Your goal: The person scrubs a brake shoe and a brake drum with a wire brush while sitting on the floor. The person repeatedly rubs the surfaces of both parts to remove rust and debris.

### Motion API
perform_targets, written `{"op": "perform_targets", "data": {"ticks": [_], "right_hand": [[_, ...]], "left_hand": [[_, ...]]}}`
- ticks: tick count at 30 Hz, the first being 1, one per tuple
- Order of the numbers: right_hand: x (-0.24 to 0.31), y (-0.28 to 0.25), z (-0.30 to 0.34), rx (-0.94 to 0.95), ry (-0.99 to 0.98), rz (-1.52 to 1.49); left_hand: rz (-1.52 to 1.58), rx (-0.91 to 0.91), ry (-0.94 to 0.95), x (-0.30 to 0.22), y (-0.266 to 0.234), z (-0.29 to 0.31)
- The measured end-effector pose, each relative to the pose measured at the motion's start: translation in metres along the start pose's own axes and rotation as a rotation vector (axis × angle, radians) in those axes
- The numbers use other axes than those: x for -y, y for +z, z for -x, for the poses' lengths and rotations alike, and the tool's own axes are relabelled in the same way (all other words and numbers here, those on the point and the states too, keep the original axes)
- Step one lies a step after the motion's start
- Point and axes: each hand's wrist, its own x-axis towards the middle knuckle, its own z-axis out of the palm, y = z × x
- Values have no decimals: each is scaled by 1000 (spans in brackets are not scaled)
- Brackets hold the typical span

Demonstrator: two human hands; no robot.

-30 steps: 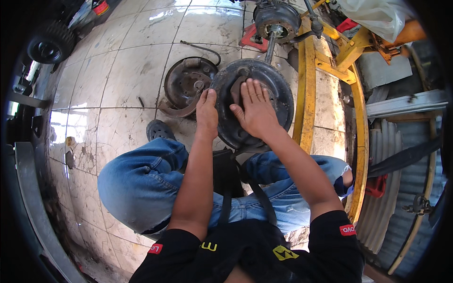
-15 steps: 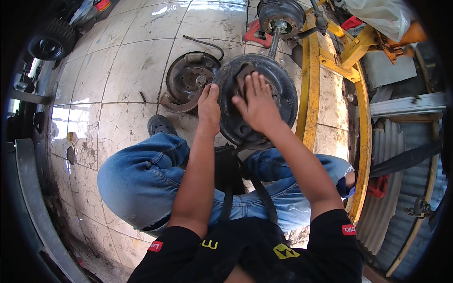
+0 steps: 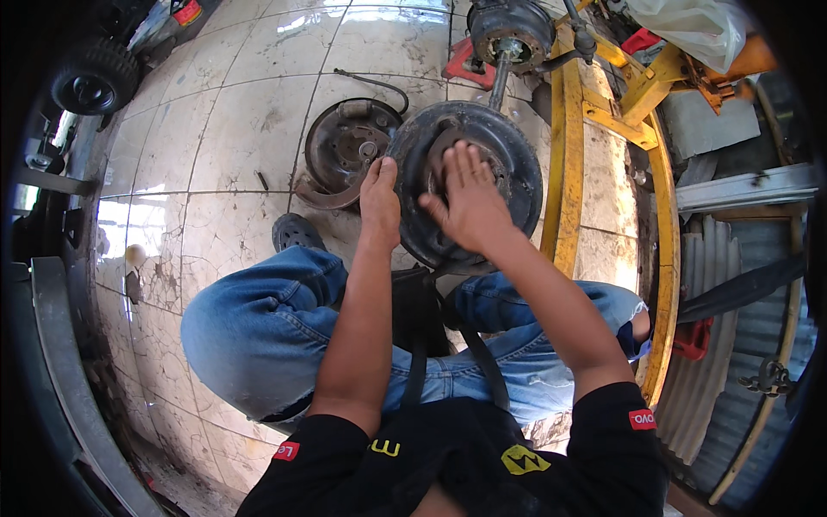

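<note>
A round black brake backing plate stands tilted in front of me, above my lap. My left hand is closed on its left edge, thumb and fingers along the rim. My right hand lies flat over the plate's middle, fingers stretched and thumb apart. Beside and under those fingers shows a thin brown piece, perhaps sandpaper; most of it is hidden. On the floor to the left lies a second backing plate with a wheel cylinder, and a curved brake shoe at its near edge.
A yellow metal frame rises close on my right. Beyond the plate stands an axle with a hub, near a red stand. A hose lies on the tiles. A tyre sits at the far left.
My right hand has slid slightly down and to the left on the plate, and the brown piece has shifted under it. My left hand keeps its hold on the rim.
</note>
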Motion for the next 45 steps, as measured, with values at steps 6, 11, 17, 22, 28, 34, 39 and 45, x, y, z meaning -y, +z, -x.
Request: {"op": "perform_targets", "data": {"ticks": [6, 11, 17, 22, 28, 34, 39, 45], "right_hand": [[-12, -4, -1, 15, 3, -18], [7, -5, 14, 113, -125, -94], [-14, -6, -6, 6, -24, -49], [-12, -13, 2, 82, -106, -95], [-20, -10, -9, -13, -7, -108], [-28, -23, -18, 51, -89, -45], [-10, -15, -10, 39, -117, 44], [-36, -14, -29, 12, 19, 16]], "left_hand": [[79, 70, -27, -5, 7, 5], [55, -8, -6, -3, 8, 4], [35, 7, -38, -6, 12, 9], [115, 8, -55, -4, 2, 2], [71, 13, -29, -14, 16, 12], [112, 32, -83, -16, 11, 7], [72, 41, -47, -3, 9, 3], [72, 35, -75, -15, 15, 10]]}}
